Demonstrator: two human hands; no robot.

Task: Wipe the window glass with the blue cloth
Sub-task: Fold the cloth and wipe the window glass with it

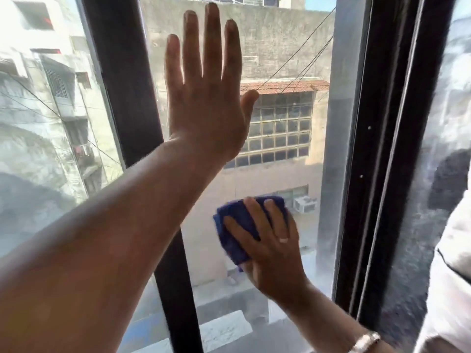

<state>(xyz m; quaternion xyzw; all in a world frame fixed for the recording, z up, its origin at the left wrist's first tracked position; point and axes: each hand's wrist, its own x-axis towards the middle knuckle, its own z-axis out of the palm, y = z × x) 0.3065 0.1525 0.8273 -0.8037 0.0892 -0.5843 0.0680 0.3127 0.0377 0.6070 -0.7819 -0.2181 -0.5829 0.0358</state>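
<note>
— What was nearest you?

— Your bare left forearm, crossing from the near left up to your left hand (206, 98), which lay flat on the window glass (288, 174), fingers straight and spread, holding nothing.

— And to the right?

— Lower on the same pane, your right hand (270, 240) pressed the blue cloth (237, 225) against the glass, fingers splayed over it. The dark window frame (382, 149) stood further right.

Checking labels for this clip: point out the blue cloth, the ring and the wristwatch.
blue cloth (230, 225): head view, bare fold left of the fingers.
ring (283, 240): head view, band's top.
wristwatch (365, 340): head view, strap.
</note>
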